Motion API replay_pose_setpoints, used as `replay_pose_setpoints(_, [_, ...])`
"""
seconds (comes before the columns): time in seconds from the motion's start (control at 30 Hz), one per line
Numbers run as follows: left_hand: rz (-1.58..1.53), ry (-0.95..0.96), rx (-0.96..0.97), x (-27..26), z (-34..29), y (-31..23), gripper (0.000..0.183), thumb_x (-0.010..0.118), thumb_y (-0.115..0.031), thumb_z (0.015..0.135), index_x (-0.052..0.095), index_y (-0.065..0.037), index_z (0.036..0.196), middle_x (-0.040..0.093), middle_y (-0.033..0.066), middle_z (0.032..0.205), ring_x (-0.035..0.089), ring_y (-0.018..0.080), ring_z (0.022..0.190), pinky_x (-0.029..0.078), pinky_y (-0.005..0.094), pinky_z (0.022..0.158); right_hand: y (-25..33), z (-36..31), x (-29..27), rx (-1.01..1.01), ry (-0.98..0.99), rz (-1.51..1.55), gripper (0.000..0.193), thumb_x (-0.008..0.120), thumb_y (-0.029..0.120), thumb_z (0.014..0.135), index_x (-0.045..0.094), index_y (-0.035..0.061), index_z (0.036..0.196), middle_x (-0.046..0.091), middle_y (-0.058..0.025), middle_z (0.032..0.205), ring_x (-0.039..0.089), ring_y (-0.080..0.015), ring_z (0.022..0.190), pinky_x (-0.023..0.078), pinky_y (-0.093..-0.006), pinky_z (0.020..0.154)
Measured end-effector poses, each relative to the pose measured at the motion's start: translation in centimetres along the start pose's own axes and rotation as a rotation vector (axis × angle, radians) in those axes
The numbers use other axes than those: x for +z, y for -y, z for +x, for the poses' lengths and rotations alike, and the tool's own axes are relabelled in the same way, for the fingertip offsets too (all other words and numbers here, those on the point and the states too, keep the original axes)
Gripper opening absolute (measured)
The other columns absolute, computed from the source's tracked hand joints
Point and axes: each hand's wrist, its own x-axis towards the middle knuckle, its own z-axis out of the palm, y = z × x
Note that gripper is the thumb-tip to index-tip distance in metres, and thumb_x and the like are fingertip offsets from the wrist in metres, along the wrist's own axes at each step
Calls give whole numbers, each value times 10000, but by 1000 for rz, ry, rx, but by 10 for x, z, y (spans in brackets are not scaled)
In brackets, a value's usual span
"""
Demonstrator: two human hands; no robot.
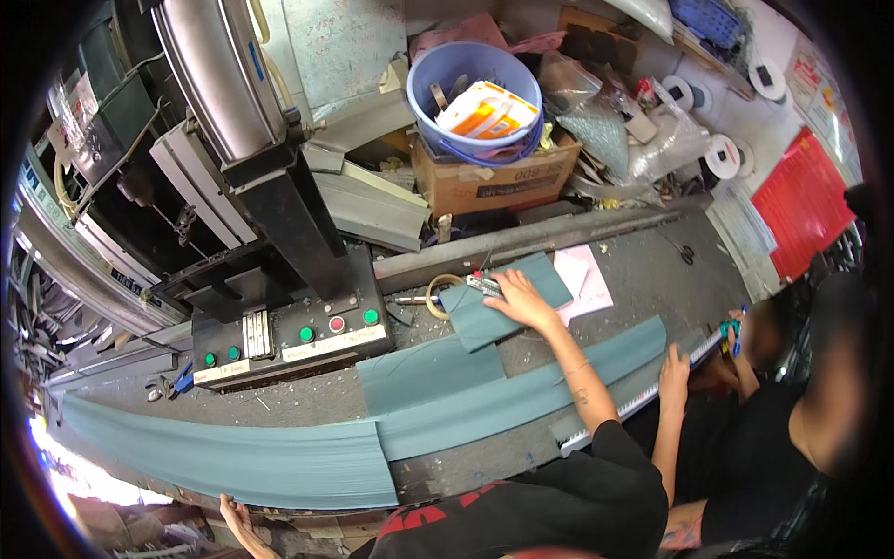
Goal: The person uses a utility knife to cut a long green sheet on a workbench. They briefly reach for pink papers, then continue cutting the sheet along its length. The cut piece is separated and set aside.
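Observation:
My left hand is at the lower left, its fingers closed on the front edge of a long grey-green fabric strip that curves along the bench. My right hand reaches across and lies with fingers stretched out on a folded piece of the same fabric. A metallic hand tool with a red end, perhaps a cutter, lies beside its thumb and forefinger. Next to the tool is a roll of tape. Another fabric strip runs right from the first, over a flat fabric piece.
At right, a co-worker's hand rests by a long ruler; the other holds teal-and-blue scissors. A machine panel with green buttons stands left. Behind are a blue bucket on a carton and black scissors.

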Motion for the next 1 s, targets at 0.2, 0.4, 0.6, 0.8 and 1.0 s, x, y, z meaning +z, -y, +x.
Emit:
replay_pose_setpoints(0.2, [159, -79, 93, 14, -19, -2, 480, 466, -413, 914, 527, -9, 1167, 592, 81, 977, 592, 195, 831, 490, 324, 633, -40, 128, -177, -204, -665, 402, 256, 586, 222, 913, 614, -7, 1024, 654, -110, 915, 606, -167, 823, 478, -303, 733])
replay_pose_setpoints(0.4, [360, -133, 202, 37, -8, -8, 476, 465, -405, 916, 528, -7, 1167, 594, 86, 980, 592, 201, 833, 490, 327, 637, -59, 274, -251, -60, -806, 111, 241, 611, 219, 861, 654, 0, 951, 682, -174, 830, 679, -283, 785, 510, -357, 711])
replay_pose_setpoints(0.6, [520, -186, 252, 48, -15, -13, 471, 464, -398, 917, 530, -4, 1167, 596, 91, 982, 593, 207, 835, 490, 330, 641, -79, 370, -240, 14, -595, 317, 409, 671, 336, 808, 667, -25, 999, 681, -224, 891, 681, -326, 830, 522, -377, 751])
replay_pose_setpoints(0.8, [602, -231, 275, 52, -24, -12, 466, 463, -391, 919, 531, -2, 1166, 598, 96, 984, 594, 212, 838, 490, 333, 645, -82, 409, -239, 268, -169, 220, 634, 783, 458, 649, 671, -74, 973, 681, -241, 921, 686, -293, 792, 529, -341, 709])
replay_pose_setpoints(1.0, [630, -242, 289, 59, -27, -6, 462, 461, -383, 920, 533, 1, 1166, 600, 101, 986, 595, 218, 840, 490, 335, 648, -88, 405, -230, 137, -189, 392, 468, 750, 260, 726, 647, -52, 1059, 683, -195, 956, 666, -237, 847, 515, -335, 728])
